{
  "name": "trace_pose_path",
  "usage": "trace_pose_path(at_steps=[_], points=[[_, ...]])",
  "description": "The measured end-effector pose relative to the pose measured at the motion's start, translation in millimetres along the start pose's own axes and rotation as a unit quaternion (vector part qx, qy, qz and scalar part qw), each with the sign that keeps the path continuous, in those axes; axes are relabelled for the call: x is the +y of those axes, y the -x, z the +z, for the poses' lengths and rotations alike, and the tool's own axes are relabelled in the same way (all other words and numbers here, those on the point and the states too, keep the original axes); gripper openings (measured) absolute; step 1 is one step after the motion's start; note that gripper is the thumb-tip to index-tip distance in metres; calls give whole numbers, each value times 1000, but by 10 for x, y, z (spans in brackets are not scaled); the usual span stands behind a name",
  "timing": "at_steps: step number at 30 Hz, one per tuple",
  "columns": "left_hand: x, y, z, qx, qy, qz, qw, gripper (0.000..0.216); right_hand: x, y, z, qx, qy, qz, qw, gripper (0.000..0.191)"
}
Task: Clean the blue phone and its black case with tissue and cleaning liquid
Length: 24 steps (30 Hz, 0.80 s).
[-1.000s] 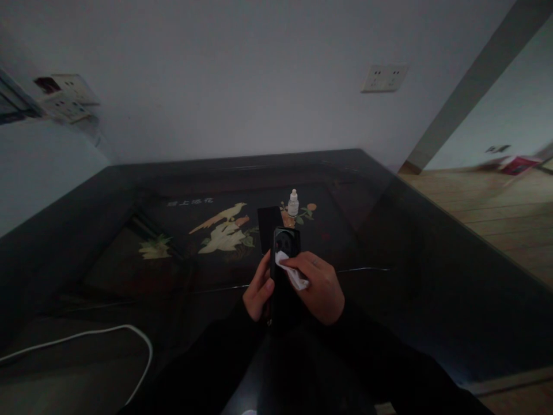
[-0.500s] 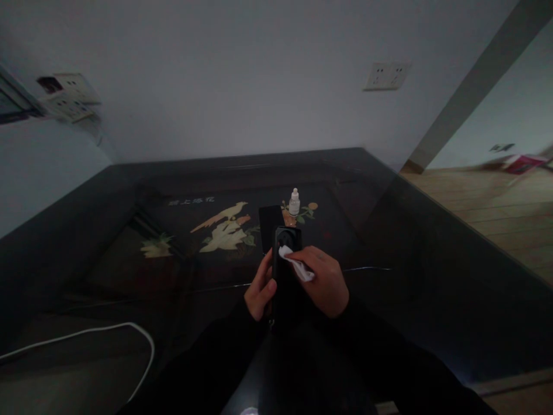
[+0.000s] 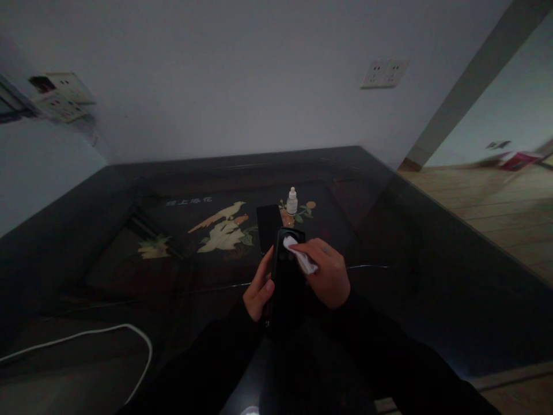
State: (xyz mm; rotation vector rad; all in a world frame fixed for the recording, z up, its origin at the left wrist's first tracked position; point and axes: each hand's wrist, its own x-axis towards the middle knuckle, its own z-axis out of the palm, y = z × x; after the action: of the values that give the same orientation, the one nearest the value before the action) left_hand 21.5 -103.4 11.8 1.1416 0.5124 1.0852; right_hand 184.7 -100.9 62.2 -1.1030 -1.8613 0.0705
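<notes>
A black phone with its camera side up is gripped along its left edge by my left hand. Between the fingers of my right hand is a small white cloth, its tip pressed on the camera area at the phone's top end. Just beyond, a dark flat rectangular object lies on the table, partly covered by the phone. A small white dropper bottle stands upright behind it to the right.
The glossy black table carries an inlaid bird-and-flower picture. A white cable curves over its near left side. Wall sockets are beyond the table, and a wooden floor shows at the right.
My right hand has moved the cloth slightly up and to the right over the camera area. The phone has tilted a little; my left hand keeps its hold.
</notes>
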Motion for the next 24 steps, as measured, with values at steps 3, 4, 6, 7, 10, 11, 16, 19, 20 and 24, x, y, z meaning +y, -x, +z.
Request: trace_pose_path(at_steps=[3, 4, 6, 7, 10, 11, 16, 19, 20, 24], points=[[14, 11, 73, 0, 81, -50, 995, 68, 86, -40, -30, 17, 17, 40, 999, 15], [13, 14, 78, -3, 87, -53, 995, 69, 83, -45, -34, 13, 14, 39, 999, 15], [4, 15, 61, -11, 54, -35, 998, 68, 38, -39, -30, -3, -3, 15, 1000, 17], [0, 14, 47, -10, 28, -23, 999, 67, 8, -32, -25, -12, -13, -4, 1000, 18], [7, 16, 33, -6, -2, -15, 1000, 64, -32, -14, -13, -16, -21, -36, 999, 20], [15, 20, 43, -6, 13, -22, 1000, 63, -20, -15, -15, -9, -13, -28, 999, 20], [45, 42, 105, -17, 94, -65, 993, 66, 76, -50, -50, 11, 16, 18, 1000, 24], [44, 54, 100, 2, 25, -30, 999, 62, 42, -46, -54, -8, -6, -24, 1000, 24], [44, 58, 98, 13, 9, -23, 1000, 61, 25, -39, -52, -14, -14, -42, 999, 24], [34, 58, 90, 50, 20, -36, 998, 62, 5, -13, -50, -41, -29, -100, 994, 26]])
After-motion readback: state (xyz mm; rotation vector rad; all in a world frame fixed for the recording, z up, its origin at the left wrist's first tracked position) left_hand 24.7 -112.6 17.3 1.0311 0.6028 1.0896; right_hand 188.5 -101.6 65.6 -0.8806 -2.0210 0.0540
